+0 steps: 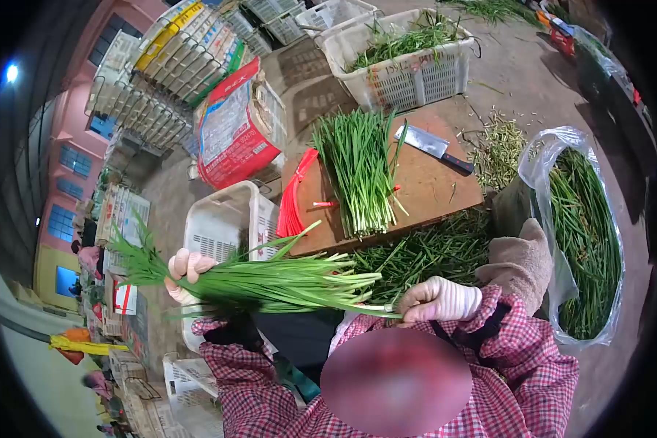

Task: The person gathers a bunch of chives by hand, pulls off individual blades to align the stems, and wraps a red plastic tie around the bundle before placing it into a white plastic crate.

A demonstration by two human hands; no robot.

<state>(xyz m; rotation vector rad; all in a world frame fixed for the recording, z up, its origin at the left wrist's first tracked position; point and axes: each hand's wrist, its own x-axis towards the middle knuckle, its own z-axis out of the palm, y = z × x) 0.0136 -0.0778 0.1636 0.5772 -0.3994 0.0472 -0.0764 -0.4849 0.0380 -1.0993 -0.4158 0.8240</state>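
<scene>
My left hand (pixel 187 274), in a pale glove, is wrapped round a loose bunch of green stalks (pixel 270 285), near its leafy end. At the pale cut ends, my right hand (pixel 439 299), also gloved, pinches the tip of a stalk. Beyond them, a second bunch of stalks (pixel 359 171) lies on a wooden board (pixel 431 188), with a red tie partly visible beneath it. A cleaver (pixel 425 141) with a black handle rests on the board to the right of that bunch. Red strips (pixel 293 198) hang at the board's left edge.
A white crate (pixel 423 78) with greens stands behind the board, another crate (pixel 223 219) to its left. On the right is a plastic bag (pixel 612 212) of stalks. Loose greens (pixel 431 252) lie below the board, trimmings (pixel 500 150) beside it. Several people are far left.
</scene>
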